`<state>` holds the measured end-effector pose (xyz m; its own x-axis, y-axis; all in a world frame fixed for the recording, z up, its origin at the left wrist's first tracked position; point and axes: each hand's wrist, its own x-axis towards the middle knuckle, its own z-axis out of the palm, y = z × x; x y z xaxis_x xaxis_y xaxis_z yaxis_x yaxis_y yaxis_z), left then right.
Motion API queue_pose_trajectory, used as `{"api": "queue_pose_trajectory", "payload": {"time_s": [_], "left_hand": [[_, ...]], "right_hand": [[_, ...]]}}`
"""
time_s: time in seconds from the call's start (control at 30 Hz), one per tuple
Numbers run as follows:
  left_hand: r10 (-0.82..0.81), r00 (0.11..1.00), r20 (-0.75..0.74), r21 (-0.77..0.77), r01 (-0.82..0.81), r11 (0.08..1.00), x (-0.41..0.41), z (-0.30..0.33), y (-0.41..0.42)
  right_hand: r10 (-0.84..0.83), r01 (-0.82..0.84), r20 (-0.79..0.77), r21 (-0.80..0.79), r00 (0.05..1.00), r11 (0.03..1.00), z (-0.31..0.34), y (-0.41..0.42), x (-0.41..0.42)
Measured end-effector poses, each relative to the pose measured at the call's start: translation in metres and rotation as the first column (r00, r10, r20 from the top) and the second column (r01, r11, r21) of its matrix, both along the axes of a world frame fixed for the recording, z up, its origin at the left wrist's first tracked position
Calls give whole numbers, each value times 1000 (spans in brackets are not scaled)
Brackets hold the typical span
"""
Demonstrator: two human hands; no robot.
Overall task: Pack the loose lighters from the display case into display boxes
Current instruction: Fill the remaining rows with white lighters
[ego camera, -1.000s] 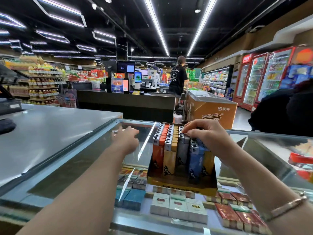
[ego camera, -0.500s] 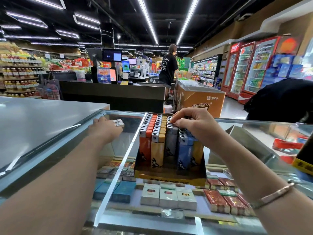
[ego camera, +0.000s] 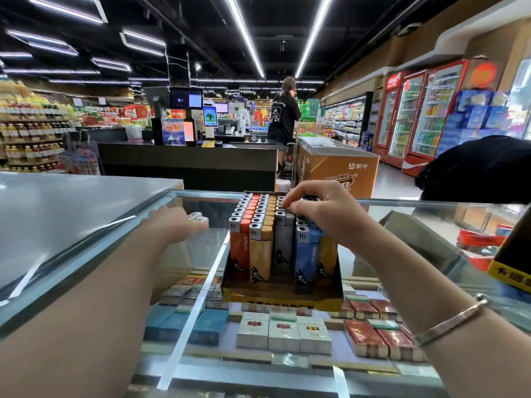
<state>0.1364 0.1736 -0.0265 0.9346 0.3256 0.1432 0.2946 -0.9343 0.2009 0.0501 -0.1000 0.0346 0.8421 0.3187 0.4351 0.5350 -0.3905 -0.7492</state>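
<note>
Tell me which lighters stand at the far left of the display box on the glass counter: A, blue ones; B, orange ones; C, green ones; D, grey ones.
B: the leftmost row in the display box is orange lighters, with yellow lighters next, then grey lighters and blue lighters further right.

Display box (ego camera: 283, 297) on glass case (ego camera: 402, 208), left of bin (ego camera: 408, 234).

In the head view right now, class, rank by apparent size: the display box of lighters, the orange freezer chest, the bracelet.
1. display box
2. orange freezer chest, farther away, so likely bigger in reality
3. bracelet
</note>
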Motion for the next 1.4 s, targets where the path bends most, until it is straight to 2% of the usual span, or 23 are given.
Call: {"api": "queue_pose_trajectory", "payload": {"time_s": [0.13,0.3,0.4,0.5,0.53,0.6,0.63,0.67,0.73,0.8,0.87,0.97,1.07,1.2,1.3,1.4], "left_hand": [[-134,990,-53,-210,120,970,-9,14,-6],[-240,959,-150,-260,196,946,-30,33,-28],[-308,948,-79,-437,245,866,-43,45,-42],[-255,955,150,-661,289,693,-57,64,-50],[-212,949,234,-752,315,579,-62,70,-51],[-134,920,368,-878,392,275,-72,82,-54],[-106,901,420,-888,432,155,-77,85,-56],[-89,884,459,-882,466,75,-82,87,-60],[-90,853,515,-857,515,-17,-90,88,-70],[-106,822,559,-829,555,-64,-95,88,-81],[-117,785,608,-794,602,-89,-98,86,-91],[-130,727,674,-739,668,-92,-99,83,-99],[-151,701,697,-715,696,-69,-97,79,-101],[-177,686,706,-699,714,-24,-94,77,-99],[-230,660,715,-662,745,79,-93,75,-100],[-206,670,713,-620,740,262,-91,72,-103]], "right_hand": [[-11,11,2,-15,1000,1000,-1,0,2],[-5,5,3,-9,1000,1000,-1,-1,2],[0,0,4,-18,1000,1000,0,-1,2],[-7,7,10,-37,1000,999,0,-1,2],[-13,14,12,-48,1000,999,0,-1,3],[-16,17,14,-58,1000,998,0,0,3],[-17,18,13,-61,1000,998,1,0,2],[-22,22,10,-72,1000,997,1,0,2],[-34,35,13,-107,999,994,1,0,1],[-90,103,105,-122,990,987,1,-1,0],[-135,151,232,-51,963,987,4,-1,-2],[-84,72,338,48,937,996,12,-1,-10],[-23,-3,408,65,913,998,15,1,-13],[-14,-11,443,54,897,998,16,2,-17],[-41,3,466,81,884,997,19,3,-20],[-74,14,458,132,886,991,22,2,-22]]}}
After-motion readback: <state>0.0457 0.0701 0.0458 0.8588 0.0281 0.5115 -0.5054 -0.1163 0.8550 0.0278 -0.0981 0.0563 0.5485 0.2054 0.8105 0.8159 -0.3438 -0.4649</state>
